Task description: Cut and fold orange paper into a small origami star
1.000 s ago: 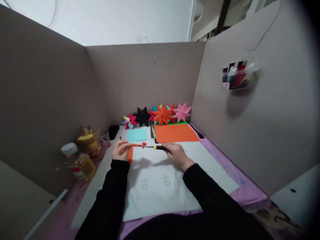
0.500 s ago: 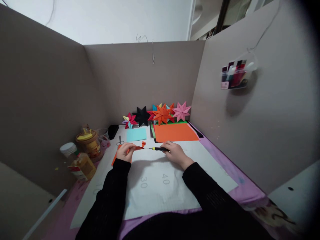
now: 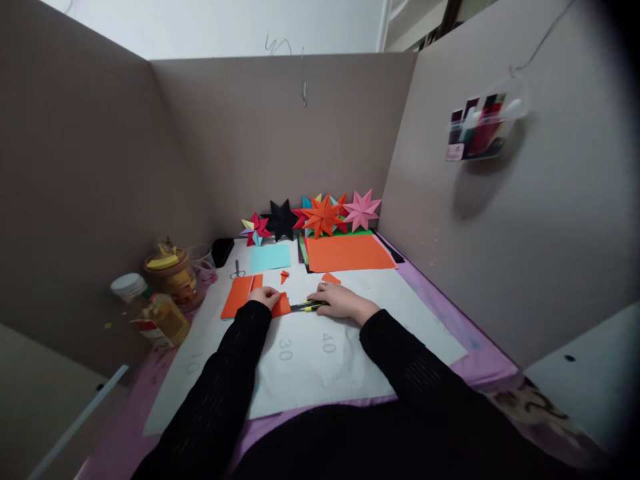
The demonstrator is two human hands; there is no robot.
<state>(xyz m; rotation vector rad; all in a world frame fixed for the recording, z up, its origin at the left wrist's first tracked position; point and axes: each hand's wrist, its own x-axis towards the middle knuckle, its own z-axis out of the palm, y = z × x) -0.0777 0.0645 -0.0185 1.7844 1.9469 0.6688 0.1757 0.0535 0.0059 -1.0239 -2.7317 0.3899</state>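
My left hand [image 3: 267, 296] presses down on an orange paper piece [image 3: 281, 306] lying on the white cutting mat [image 3: 320, 360]. My right hand [image 3: 336, 300] rests on the mat, its fingers closed around a black and yellow craft knife [image 3: 306, 307] whose tip points left at the orange piece. More orange paper [image 3: 241, 295] lies just left of my left hand. Two small orange scraps [image 3: 284, 275] [image 3: 331, 278] lie on the mat just beyond my hands.
Several folded paper stars [image 3: 323, 215] lean on the back wall behind a stack of coloured sheets topped with orange [image 3: 349, 253]. A light blue sheet [image 3: 270, 257], small scissors [image 3: 237, 270], jars and bottles [image 3: 165, 280] stand at left. A clear pocket [image 3: 480, 130] hangs on the right wall.
Both hands came down from above the mat to rest on it. The orange paper that my left hand held up now lies flat, and the knife lies low beside it.
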